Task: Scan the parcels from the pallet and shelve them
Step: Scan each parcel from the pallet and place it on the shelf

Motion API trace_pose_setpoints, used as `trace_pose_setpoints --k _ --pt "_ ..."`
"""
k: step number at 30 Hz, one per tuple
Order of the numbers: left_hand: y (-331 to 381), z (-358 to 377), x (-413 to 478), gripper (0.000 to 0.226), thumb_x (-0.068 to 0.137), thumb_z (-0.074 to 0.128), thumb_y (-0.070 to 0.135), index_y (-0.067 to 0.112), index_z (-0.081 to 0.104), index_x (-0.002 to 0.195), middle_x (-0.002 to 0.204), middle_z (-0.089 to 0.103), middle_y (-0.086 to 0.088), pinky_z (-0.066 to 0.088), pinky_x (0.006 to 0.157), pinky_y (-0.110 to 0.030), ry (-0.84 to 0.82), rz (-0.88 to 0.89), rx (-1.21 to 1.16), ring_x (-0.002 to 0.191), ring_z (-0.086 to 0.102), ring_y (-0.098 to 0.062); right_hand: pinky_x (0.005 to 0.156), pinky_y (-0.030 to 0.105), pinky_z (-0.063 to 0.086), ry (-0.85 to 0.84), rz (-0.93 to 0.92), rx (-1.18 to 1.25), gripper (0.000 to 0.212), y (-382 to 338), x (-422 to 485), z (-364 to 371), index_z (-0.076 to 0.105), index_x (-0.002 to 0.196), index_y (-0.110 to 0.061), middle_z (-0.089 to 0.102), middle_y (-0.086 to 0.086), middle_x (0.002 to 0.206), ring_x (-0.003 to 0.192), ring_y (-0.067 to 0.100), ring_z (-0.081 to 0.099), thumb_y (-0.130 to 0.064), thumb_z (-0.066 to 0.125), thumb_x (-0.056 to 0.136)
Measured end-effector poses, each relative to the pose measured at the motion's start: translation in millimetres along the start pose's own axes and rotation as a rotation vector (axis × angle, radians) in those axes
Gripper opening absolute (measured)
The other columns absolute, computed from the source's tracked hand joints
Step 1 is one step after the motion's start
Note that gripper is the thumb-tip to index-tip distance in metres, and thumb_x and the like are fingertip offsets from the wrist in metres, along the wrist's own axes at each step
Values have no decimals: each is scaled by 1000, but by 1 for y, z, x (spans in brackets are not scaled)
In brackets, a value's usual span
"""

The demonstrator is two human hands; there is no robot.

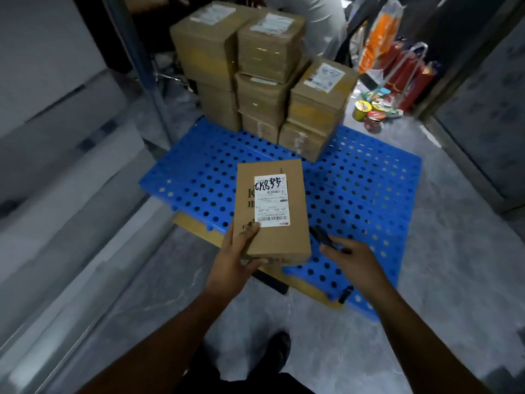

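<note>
My left hand (237, 258) grips the near left corner of a flat brown cardboard parcel (287, 240), thumb on top, fingers underneath. The parcel's white shipping label (271, 200), with a barcode and black handwriting, faces up. My right hand (350, 258) holds a black handheld scanner (322, 236), which points toward the parcel's right edge. Both hover above the near part of a blue perforated plastic pallet (355, 189). A stack of several brown parcels (264, 78) stands on the pallet's far side.
Grey shelving (62, 177) runs along the left. A person in light clothing (321, 21) stands behind the stack. Red fire extinguishers (409, 72), an orange bag and snack cups (369, 112) sit at the far right. Flat cardboard (199, 228) lies under the pallet's near edge. My shoe (279, 351) is below.
</note>
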State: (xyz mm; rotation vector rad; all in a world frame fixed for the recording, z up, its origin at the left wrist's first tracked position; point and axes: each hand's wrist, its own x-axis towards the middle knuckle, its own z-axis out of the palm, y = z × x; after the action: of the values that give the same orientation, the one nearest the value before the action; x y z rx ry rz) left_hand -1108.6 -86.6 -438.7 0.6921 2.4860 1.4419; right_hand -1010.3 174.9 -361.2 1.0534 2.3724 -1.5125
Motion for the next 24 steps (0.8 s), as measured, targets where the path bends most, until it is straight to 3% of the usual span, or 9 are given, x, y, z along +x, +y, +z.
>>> trace_pose_setpoints --k 2,5,8,10,13,15,19,21,24 --pt "-13 -39 -8 89 80 82 36 52 33 152 162 23 11 29 107 -2 62 -33 -7 142 30 6 60 17 45 -18 -42 2 55 -26 0 38 61 136 -31 63 -13 92 74 1 59 -50 72 85" --pt "-39 -107 -22 91 80 84 29 52 33 152 162 24 9 29 105 -1 163 -59 32 141 28 11 72 27 57 -74 -127 -35 51 -74 2 100 61 135 -35 67 -10 120 93 4 66 -49 71 87" --pt "-63 -177 -40 94 80 85 25 53 32 152 164 19 11 30 111 -9 267 -105 59 144 28 5 92 33 54 -166 -218 -39 53 -123 2 168 59 137 -34 60 -11 135 111 8 62 -49 70 88" --pt "-80 -219 -50 92 80 84 27 55 32 151 162 22 11 34 114 -16 363 -136 67 143 31 -1 96 33 51 -227 -280 -65 56 -155 3 212 58 138 -35 57 -16 137 117 8 58 -54 69 87" --pt "-104 -276 -66 92 81 83 29 62 28 147 156 17 31 38 109 -17 504 -208 118 137 29 3 74 11 48 -318 -365 -40 49 -200 4 279 63 131 -38 57 -41 108 91 -20 55 -50 72 85" --pt "-118 -309 -75 93 81 83 32 64 26 147 163 10 27 37 109 -27 576 -271 163 142 27 -4 66 4 46 -364 -419 -36 44 -227 5 317 66 127 -36 55 -47 93 85 -27 53 -45 74 85" --pt "-142 -362 -86 92 80 85 32 62 29 146 168 14 10 39 113 -39 700 -373 207 148 30 -16 70 12 49 -481 -478 -88 35 -277 7 380 70 122 -36 70 -26 102 94 -5 66 -41 73 87" --pt "-153 -379 -88 91 80 85 33 61 30 147 167 18 6 42 111 -42 752 -407 206 147 34 -20 66 8 47 -537 -506 -102 32 -301 11 405 72 120 -36 71 -25 98 89 -10 65 -40 73 88" --pt "-170 -395 -82 94 79 86 32 58 29 150 167 16 1 45 109 -44 809 -470 211 146 35 -24 83 21 53 -604 -548 -143 31 -329 25 440 73 119 -37 72 -21 107 101 -5 65 -40 72 88"
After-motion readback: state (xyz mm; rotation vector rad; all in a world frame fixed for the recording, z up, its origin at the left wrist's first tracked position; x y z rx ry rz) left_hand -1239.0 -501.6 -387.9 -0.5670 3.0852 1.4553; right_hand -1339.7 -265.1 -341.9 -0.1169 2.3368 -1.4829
